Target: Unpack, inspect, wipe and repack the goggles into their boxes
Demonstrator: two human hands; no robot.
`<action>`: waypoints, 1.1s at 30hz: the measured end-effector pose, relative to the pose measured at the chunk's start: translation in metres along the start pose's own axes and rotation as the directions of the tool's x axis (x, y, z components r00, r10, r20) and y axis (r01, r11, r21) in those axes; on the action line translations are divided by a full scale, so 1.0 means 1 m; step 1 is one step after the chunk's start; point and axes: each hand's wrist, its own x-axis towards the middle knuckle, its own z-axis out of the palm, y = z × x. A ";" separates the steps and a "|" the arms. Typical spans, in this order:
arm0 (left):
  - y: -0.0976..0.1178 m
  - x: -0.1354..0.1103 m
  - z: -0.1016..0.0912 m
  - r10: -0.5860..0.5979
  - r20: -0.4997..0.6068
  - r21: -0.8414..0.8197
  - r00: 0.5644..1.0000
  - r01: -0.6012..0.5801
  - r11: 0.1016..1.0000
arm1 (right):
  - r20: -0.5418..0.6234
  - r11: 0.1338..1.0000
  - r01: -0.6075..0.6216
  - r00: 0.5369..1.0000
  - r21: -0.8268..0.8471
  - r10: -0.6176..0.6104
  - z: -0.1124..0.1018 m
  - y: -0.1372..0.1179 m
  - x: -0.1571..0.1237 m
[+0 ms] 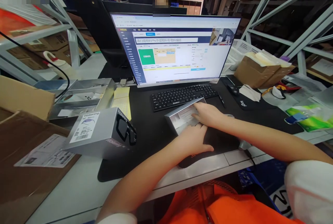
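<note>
A small silver box (pixel 179 114) with a white label lies on the black desk mat (pixel 151 127), just in front of the black keyboard (pixel 182 95). My right hand (pixel 208 113) rests on the box's top right, fingers stretched over the label. My left hand (pixel 194 139) presses flat against the box's near edge, fingers together and pointing right. Behind the keyboard stands a monitor (pixel 177 49) showing a form with a green square.
A silver carton printed with goggles (pixel 104 132) sits left of the mat, with open silver boxes (pixel 83 95) and brown cartons (pixel 23 154) beyond it. A mouse (pixel 232 89), brown box (pixel 257 71) and green packets (pixel 309 116) lie right. Another person stands behind the monitor.
</note>
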 end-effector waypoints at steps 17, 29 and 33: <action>0.013 -0.016 0.002 0.228 -0.065 0.400 0.971 -0.184 0.898 | 0.292 0.921 -0.382 0.891 0.069 0.348 -0.018 0.057 0.045; 0.012 -0.016 0.004 0.002 -0.050 0.321 0.999 0.014 0.947 | -0.003 0.940 -0.135 0.990 0.312 0.143 0.010 0.055 -0.108; -0.022 0.003 -0.026 -0.005 0.069 -0.165 0.998 0.016 0.986 | 0.003 0.898 -0.042 0.999 0.438 0.046 0.029 0.055 -0.124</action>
